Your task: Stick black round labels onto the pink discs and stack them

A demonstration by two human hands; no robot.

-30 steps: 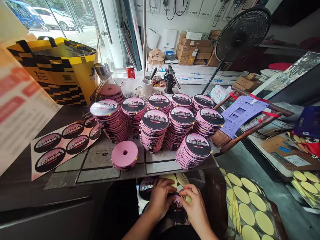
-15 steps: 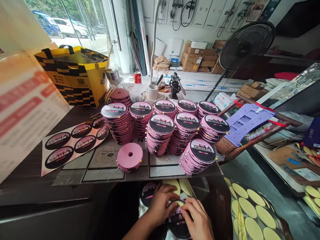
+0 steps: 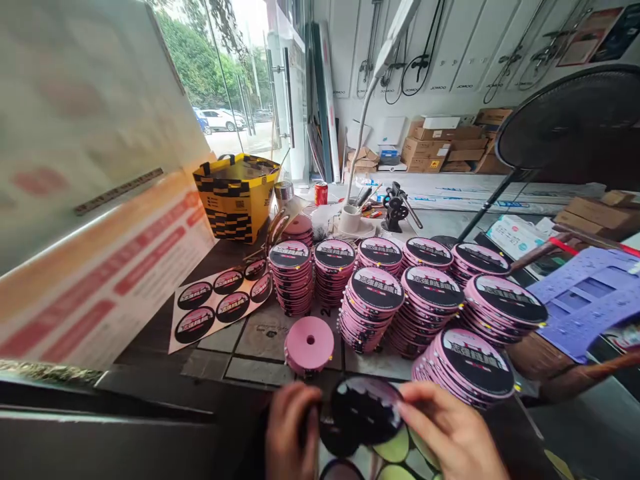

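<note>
A round black sticker [image 3: 367, 410] with a pale printed edge is raised over my lap, its right edge pinched by my right hand [image 3: 450, 430]. Just left of it is my left hand [image 3: 293, 430], fingers curled and smeared by motion; whether they grip anything is unclear. Beneath both hands lies a sticker sheet [image 3: 367, 465], partly hidden, with black stickers and bare yellow-green circles. On the table in front, a pink foam spool [image 3: 310, 340] with a centre hole shows no label. Stacks of similar pink spools [image 3: 373, 310], topped with black labels, stand behind and to the right.
Another sticker sheet [image 3: 220, 303] lies at the table's left, beside a large blurred printed panel [image 3: 115, 267]. Behind are a yellow-black bag [image 3: 235, 200], a red can [image 3: 321, 194] and a white cup [image 3: 349, 219]. A purple-seated chair [image 3: 585, 300] and a fan [image 3: 565, 127] are right.
The black sticker has come up off the sheet in my right hand. My left hand has moved away to the left. The camera view has turned left, shifting the table rightward.
</note>
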